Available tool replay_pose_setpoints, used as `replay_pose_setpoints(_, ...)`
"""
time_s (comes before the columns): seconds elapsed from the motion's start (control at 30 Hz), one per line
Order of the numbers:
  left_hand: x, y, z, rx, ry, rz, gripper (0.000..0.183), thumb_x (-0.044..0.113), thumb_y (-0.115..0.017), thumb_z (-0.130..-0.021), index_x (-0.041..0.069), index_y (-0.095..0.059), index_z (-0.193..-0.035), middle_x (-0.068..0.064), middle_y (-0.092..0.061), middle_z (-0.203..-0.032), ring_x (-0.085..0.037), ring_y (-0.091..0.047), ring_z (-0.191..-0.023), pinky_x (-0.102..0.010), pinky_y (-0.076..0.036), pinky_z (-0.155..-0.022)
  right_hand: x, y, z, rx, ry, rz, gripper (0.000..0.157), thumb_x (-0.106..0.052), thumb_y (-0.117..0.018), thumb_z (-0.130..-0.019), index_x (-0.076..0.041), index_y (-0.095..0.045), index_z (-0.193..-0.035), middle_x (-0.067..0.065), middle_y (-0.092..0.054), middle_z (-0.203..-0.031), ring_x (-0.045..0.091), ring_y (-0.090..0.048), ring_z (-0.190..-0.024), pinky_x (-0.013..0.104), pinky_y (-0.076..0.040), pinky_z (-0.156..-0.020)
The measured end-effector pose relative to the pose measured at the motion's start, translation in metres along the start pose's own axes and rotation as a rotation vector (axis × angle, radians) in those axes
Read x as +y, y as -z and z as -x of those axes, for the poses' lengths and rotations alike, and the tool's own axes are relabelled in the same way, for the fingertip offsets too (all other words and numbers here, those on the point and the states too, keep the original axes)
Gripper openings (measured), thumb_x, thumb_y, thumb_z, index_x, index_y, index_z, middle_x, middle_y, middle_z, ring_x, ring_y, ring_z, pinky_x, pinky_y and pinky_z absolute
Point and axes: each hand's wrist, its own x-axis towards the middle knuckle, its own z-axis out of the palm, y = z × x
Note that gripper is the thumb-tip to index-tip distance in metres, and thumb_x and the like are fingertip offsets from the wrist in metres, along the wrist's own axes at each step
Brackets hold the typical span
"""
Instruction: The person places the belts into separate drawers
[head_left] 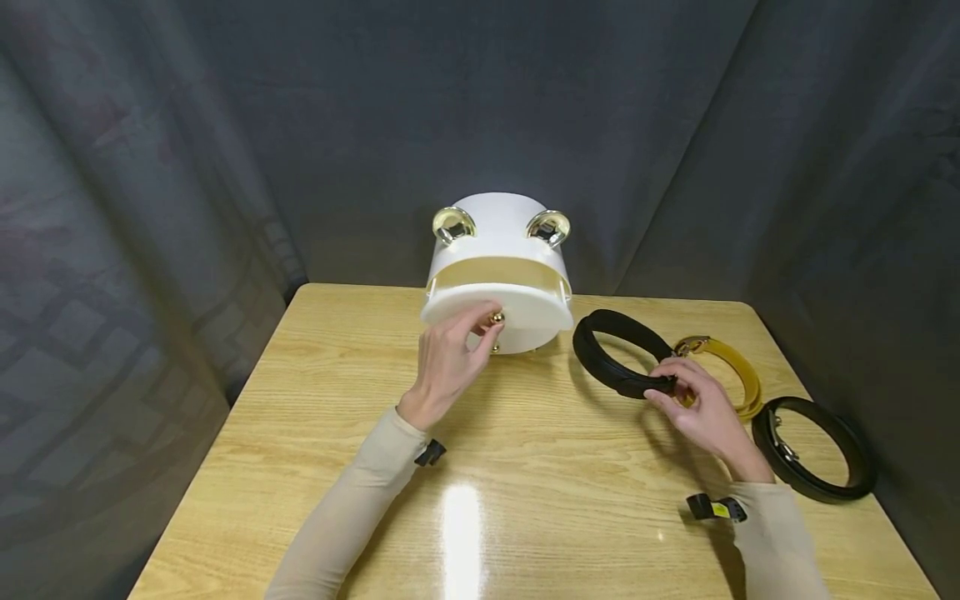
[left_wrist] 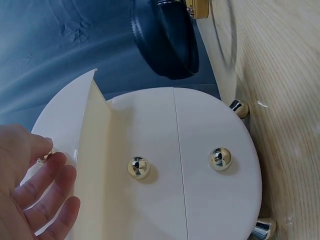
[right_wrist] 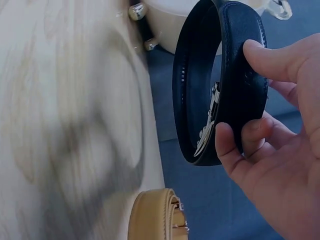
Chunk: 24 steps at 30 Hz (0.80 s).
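We have our left hand (head_left: 453,350) at the white box (head_left: 501,229), thumb and forefinger pinching the gold knob (head_left: 497,317) of its top drawer (head_left: 532,312), the other fingers loosely bent beside the front. The drawer stands out from the body, so a pale gap shows above its front panel; what lies inside we cannot tell. In the left wrist view the middle drawer (left_wrist: 150,120) and the bottom drawer (left_wrist: 215,120) sit flush below it.

Our right hand (head_left: 701,408) holds a coiled black belt (head_left: 603,371) at its right end in a narrow grip, thumb on one side and fingers on the other. The coil hangs above the wooden table (head_left: 547,467), to the right of the box and apart from it, a metal buckle (right_wrist: 207,122) showing inside the loop. A yellow belt (head_left: 750,383) and a second black belt (head_left: 862,467) lie rolled at the right.

We judge that the step in hand is holding the top drawer out while carrying the coil. The next move, as we read it, calls for a steady left pinch and a coil kept tight, brought over the gap without catching the drawer's rim
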Motion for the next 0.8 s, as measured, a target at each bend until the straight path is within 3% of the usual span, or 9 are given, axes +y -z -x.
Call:
replay_pose_setpoints(0.43, 0.002, 0.001, 0.004, -0.007, -0.029, -0.011, 0.022, 0.016, -0.078, -0.097, 0.009, -0.076, -0.119, -0.005, -0.082, -0.093, -0.017, -0.076, -0.071, -0.019, -0.045, -0.048, -0.009, 0.008, -0.002, 0.073, -0.003, -0.027, 0.026, 0.003, -0.083, -0.088, -0.006, -0.074, -0.111, 0.007, -0.064, -0.123, 0.008, -0.046, -0.082, 0.018, -0.039, -0.070)
replay_pose_setpoints(0.8, 0.005, 0.004, 0.007, 0.004, -0.045, -0.008, 0.022, 0.015, -0.078, -0.096, 0.009, -0.076, -0.118, -0.005, -0.083, -0.093, -0.015, -0.076, -0.072, -0.019, -0.048, -0.049, -0.022, 0.018, -0.002, 0.111, -0.023, -0.062, 0.031, 0.005, -0.081, -0.089, -0.005, -0.072, -0.117, -0.024, -0.054, -0.122, 0.007, -0.044, -0.079, 0.016, -0.036, -0.069)
